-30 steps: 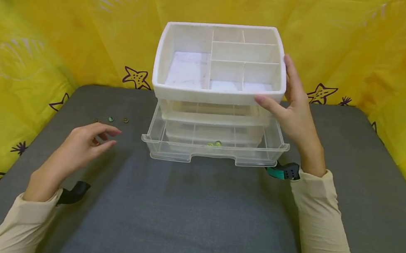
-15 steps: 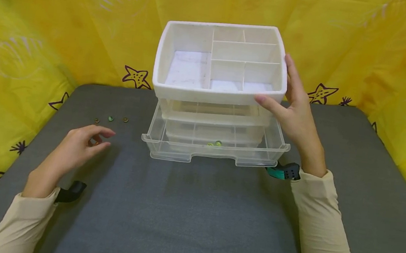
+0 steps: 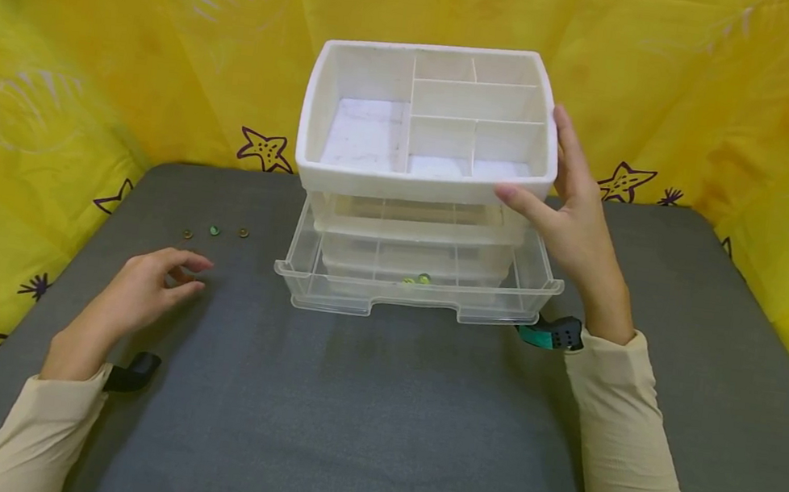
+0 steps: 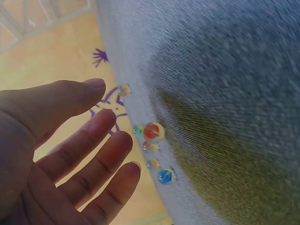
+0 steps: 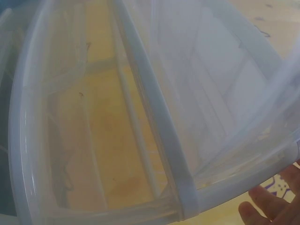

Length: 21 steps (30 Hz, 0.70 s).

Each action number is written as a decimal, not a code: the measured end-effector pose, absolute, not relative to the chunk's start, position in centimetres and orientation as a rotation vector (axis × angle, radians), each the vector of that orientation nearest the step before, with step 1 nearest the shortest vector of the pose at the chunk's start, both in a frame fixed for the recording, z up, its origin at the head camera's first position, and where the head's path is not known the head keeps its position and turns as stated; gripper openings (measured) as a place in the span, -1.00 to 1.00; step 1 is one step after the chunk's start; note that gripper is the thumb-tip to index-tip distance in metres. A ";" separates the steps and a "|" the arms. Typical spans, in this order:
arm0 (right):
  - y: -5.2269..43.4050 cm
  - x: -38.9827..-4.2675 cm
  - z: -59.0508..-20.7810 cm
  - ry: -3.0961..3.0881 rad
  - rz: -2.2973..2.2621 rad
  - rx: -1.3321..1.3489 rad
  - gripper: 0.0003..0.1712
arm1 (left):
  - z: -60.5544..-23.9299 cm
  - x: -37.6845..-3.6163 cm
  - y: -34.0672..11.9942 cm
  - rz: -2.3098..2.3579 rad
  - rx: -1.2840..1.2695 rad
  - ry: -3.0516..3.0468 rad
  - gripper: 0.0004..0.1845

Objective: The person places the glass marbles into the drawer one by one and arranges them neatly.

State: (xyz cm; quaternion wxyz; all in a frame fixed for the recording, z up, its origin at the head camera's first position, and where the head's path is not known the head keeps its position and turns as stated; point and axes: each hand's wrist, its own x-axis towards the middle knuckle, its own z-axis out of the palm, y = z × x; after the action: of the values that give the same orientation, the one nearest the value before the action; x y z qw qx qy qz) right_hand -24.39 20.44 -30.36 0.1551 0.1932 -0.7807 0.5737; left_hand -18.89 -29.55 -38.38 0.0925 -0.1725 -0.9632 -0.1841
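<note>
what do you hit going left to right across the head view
left hand → marbles → open drawer → right hand

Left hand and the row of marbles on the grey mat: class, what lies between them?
Nothing: in the head view only bare grey mat separates the left hand from the marbles. The left wrist view shows its fingers open, short of them.
</note>
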 end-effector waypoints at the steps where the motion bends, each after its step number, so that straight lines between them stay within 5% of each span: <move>1: 20.4 -24.4 -30.4 -2.237 1.643 0.553 0.07 | -38.5 -18.9 -29.6 -0.543 -0.508 -2.865 -0.73; 21: 20.4 -24.3 -30.3 -2.238 1.641 0.548 0.06 | -39.1 -19.4 -30.9 -0.496 -0.417 -3.015 -0.75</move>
State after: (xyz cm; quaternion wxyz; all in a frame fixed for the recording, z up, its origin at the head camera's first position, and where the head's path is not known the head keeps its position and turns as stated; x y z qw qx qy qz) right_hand -24.35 20.42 -30.32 0.1556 0.1915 -0.7815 0.5730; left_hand -19.38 -30.93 -39.08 0.0288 -0.1353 -0.9772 -0.1608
